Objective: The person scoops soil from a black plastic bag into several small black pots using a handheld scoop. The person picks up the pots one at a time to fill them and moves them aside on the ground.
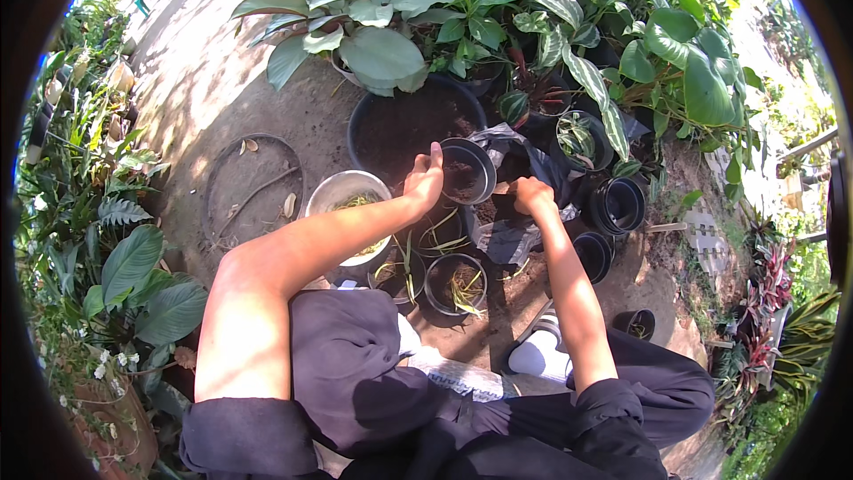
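My left hand (pixel 424 181) grips a small black plastic pot (pixel 485 161), tilted, with some dark soil inside. In my right hand (pixel 533 196) is a small tool (pixel 504 188), possibly a trowel; its brownish end points at the pot, and most of it is hidden by my fingers. Below both hands lies an opened black plastic bag (pixel 512 245) holding dark soil. Close to my knees stand two black pots with soil and thin, drooping plants, one pot (pixel 432 300) in front and another pot (pixel 380 273) to its left. A white bucket (pixel 320 195) with grassy cuttings sits beside my left forearm.
A wide black basin (pixel 356 147) of soil stands beyond my left hand. Stacked black pots (pixel 626 203) and a further black pot (pixel 596 255) are at the right. Dense potted foliage (pixel 380 57) lines the far side. A hoop (pixel 212 173) lies on the ground leftward.
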The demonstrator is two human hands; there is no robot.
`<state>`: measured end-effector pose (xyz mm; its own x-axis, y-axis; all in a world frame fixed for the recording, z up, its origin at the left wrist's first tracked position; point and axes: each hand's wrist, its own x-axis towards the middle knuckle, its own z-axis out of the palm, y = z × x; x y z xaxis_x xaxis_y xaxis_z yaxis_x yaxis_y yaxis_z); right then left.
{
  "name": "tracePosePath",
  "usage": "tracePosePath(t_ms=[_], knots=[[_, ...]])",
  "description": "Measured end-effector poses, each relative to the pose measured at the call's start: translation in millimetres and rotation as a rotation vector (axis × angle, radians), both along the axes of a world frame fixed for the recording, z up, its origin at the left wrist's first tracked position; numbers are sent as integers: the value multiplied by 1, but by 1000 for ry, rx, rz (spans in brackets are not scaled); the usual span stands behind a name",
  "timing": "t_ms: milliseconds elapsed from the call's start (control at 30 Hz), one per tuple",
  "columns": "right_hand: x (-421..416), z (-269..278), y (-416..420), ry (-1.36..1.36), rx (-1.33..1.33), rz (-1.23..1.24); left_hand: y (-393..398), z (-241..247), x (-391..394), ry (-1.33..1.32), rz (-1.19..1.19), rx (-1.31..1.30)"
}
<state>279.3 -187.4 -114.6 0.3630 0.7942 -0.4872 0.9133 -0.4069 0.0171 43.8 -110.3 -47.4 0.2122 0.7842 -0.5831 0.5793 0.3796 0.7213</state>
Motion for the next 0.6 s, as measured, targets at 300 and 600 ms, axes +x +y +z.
tracePosePath(t_ms=[300,600], knots=[[3,-19,-20,72,329,103,-3,0,2,-26,11,40],[-8,4,-22,-130,78,68,5,-8,-3,-11,-92,-5]])
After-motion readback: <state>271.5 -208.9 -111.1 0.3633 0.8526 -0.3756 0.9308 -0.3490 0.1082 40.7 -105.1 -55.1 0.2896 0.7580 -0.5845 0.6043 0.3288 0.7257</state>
